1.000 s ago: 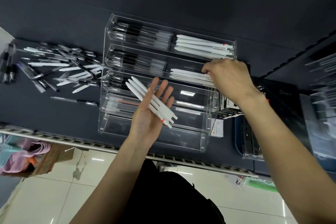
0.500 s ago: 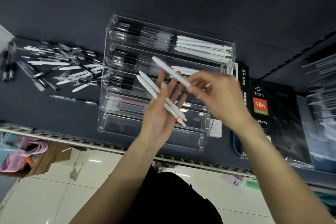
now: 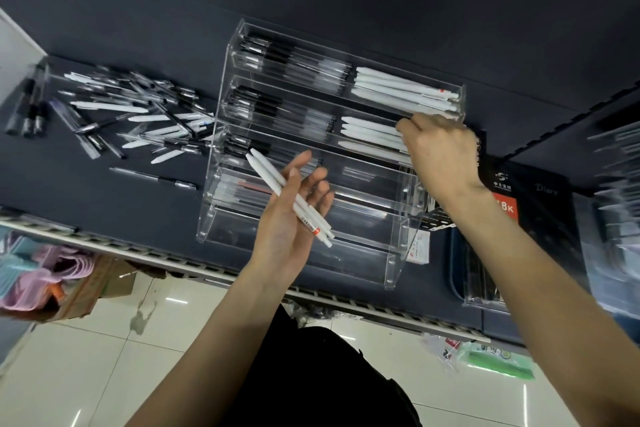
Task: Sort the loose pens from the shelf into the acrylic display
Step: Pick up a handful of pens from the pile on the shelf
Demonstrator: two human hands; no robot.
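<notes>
A clear acrylic display with several stepped tiers stands on the dark shelf. Black pens fill its upper left compartments and white pens the upper right ones. My left hand hovers palm up in front of the display's middle, holding two white pens across the fingers. My right hand is at the right compartment of the second tier, fingers pinched on the end of a white pen lying among others there. A pile of loose pens lies left of the display.
One black pen lies alone in front of the pile. Dark markers sit at the far left. A black 18K diary stands right of the display. Below the shelf edge is a cardboard box on the tiled floor.
My right hand took one white pen from my left hand and carried it up to the second tier's right compartment. My left hand now holds two pens instead of three.
</notes>
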